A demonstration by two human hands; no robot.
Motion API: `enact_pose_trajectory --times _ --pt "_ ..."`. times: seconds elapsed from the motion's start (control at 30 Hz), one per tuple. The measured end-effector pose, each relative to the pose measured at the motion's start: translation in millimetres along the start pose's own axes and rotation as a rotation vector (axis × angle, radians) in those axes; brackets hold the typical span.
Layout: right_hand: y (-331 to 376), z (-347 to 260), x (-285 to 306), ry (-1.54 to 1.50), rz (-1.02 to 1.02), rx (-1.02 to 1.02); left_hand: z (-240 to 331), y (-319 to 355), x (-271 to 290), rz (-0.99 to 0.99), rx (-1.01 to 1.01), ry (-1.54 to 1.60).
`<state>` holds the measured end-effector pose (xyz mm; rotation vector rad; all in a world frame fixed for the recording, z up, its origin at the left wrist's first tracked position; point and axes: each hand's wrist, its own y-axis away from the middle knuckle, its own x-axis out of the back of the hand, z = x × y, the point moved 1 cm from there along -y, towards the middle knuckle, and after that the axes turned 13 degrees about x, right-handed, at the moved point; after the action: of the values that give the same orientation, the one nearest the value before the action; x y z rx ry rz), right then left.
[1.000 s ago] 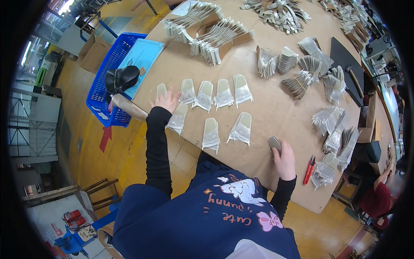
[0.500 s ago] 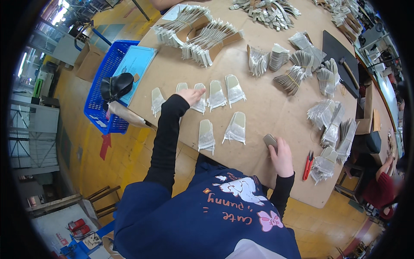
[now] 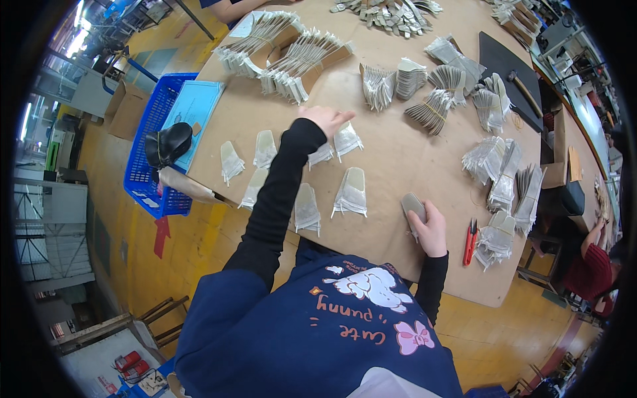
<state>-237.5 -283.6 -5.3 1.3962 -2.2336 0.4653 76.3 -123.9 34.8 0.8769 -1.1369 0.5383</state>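
Note:
My right hand (image 3: pixel 432 229), at the table's near edge, is closed on a grey rounded-end fabric piece (image 3: pixel 413 205), with the thumb lying over it. My left hand (image 3: pixel 325 121) reaches across the table with its fingers stretched to the right. It is just above a pale tapered piece (image 3: pixel 347 140) in the far row, and no object shows in it. Similar pieces with white frayed lower ends lie spread out, among them one at the far left (image 3: pixel 231 162) and one nearer me (image 3: pixel 350 194). My left sleeve covers part of the rows.
Tied bundles (image 3: pixel 305 60) stand at the back, with further bundles (image 3: pixel 494 162) along the right. Red-handled snips (image 3: pixel 470 242) lie right of my right hand. A hammer (image 3: pixel 524 93) rests on a black mat (image 3: pixel 494 56). A blue basket (image 3: pixel 136 172) stands at the table's left edge.
My left hand has moved farther out and to the right along the far row. My right hand stays near its place, with more of the grey piece showing. The whole view has shifted slightly.

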Motion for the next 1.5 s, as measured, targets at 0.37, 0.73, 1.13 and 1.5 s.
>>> enact_pose_trajectory --times 0.37,0.73,1.13,1.5 --pt "-4.1 17.9 -5.8 -0.068 0.253 0.025 35.2 99.7 -30.8 0.044 -0.510 -0.155" --pt "-5.1 19.4 -4.7 -0.009 0.231 0.053 6.5 208.6 -24.0 -0.387 0.068 0.344" --pt "-5.9 16.2 -1.0 -0.041 0.202 0.050 -117.7 205.5 -56.5 -0.441 0.423 0.310" --pt "20.1 -56.8 -4.1 -0.536 0.047 0.256 54.9 165.4 -38.7 -0.265 -0.402 0.960"
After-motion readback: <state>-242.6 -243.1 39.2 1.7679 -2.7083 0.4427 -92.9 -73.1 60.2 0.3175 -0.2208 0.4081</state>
